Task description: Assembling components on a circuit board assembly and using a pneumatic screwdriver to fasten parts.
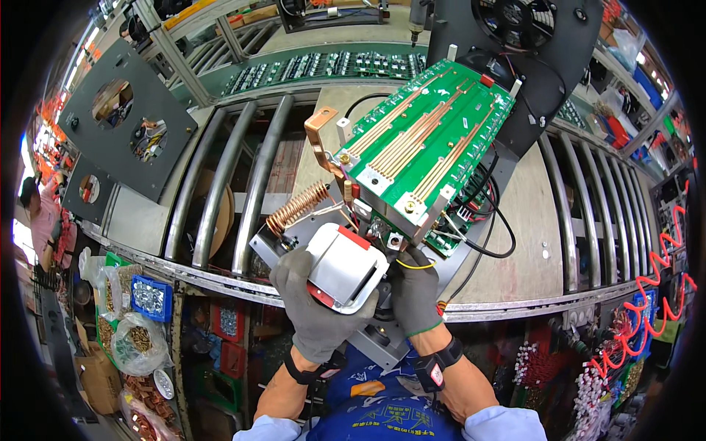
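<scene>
My left hand, in a grey glove, is closed around a white rounded block with red patches, thumb along its near edge and fingers along its left side. Just right of it, my gloved right hand reaches in at the front of the assembly, its fingers bunched and partly hidden; what they grip cannot be made out. A thin yellow wire crosses over those fingers. Above both hands sits a large green circuit board with copper strips. A copper coil lies left of it, beside an upright bent copper bar.
Metal rollers flank a pale work board. A dark panel with a fan rises behind the assembly. Another dark panel leans at left. Small-part bins hang lower left; red coiled hoses hang right.
</scene>
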### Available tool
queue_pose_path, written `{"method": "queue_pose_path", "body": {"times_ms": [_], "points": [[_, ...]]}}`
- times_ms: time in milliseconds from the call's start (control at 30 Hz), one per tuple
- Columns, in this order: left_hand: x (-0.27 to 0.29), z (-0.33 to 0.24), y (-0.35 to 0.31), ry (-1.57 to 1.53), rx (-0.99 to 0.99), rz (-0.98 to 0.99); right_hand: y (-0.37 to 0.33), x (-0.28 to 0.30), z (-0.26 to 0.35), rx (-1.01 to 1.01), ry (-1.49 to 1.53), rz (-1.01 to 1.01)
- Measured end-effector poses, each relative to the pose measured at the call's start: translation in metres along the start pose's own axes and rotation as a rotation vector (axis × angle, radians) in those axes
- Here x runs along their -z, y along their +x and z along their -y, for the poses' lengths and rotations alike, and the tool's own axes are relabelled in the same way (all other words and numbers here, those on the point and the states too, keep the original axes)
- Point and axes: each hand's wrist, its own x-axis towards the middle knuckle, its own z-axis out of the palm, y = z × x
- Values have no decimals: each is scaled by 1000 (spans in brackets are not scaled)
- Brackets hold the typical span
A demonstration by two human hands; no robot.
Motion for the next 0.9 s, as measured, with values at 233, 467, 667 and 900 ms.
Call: {"method": "queue_pose_path", "body": {"times_ms": [233, 467, 667, 900], "points": [[-2, 1, 0, 8, 29, -10, -2, -1, 7, -48, -60, -19], [1, 7, 0, -24, 23, 49, 0, 6, 3, 203, -544, 54], [4, 9, 1, 6, 7, 90, -2, 8, 10, -48, -128, 74], [7, 11, 2, 26, -39, 135, -3, 3, 11, -25, -109, 62]]}}
